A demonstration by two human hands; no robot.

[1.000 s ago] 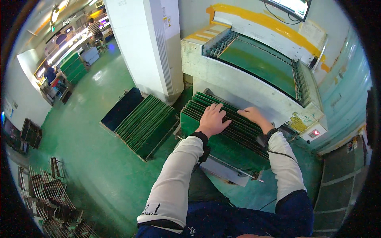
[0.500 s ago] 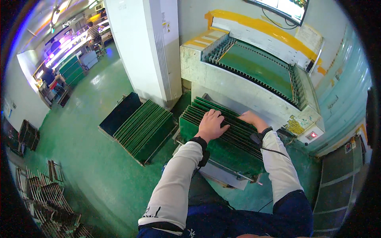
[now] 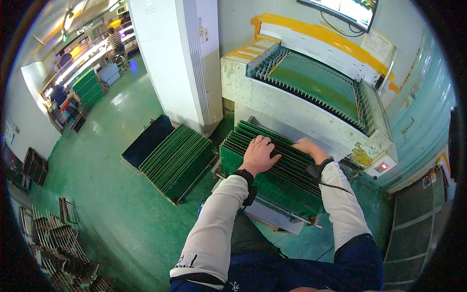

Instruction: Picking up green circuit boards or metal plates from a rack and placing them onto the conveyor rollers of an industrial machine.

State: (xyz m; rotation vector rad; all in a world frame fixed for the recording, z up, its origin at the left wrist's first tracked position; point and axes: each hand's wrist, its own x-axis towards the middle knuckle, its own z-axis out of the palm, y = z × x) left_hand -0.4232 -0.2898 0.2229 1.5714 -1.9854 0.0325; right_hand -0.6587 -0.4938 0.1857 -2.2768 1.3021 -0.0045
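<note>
Hands on a row of green circuit boards [image 3: 272, 170] standing on edge in a slotted rack [image 3: 279, 221], just in front of the conveyor machine [image 3: 301, 97]; left hand [image 3: 258, 155] laid flat on the top edges, fingers spread and pressing down, clamped on nothing; right hand [image 3: 307, 147] at the far end of the same row, fingers curled over the board edges, though whether pinching one board cannot be told; boards kept upright and parted by the slots, likely so faces do not rub and each can be lifted singly; a further green panel [image 3: 316, 82] flat on the machine's rollers; second rack of boards [image 3: 177, 163] on the green floor [image 3: 112, 209] to the left, beside a dark tray [image 3: 146, 141] and near the white pillar [image 3: 180, 63]; empty metal racks [image 3: 53, 233] heaped at lower left; yellow band [image 3: 316, 34] along the machine's back edge; small yellow rectangular label [image 3: 361, 156] on its near corner, beside a panel with a red light [image 3: 382, 166]; white paper sheet [image 3: 378, 46] taped behind; small label [image 3: 202, 35] on the pillar; screen [image 3: 343, 7] above.
</note>
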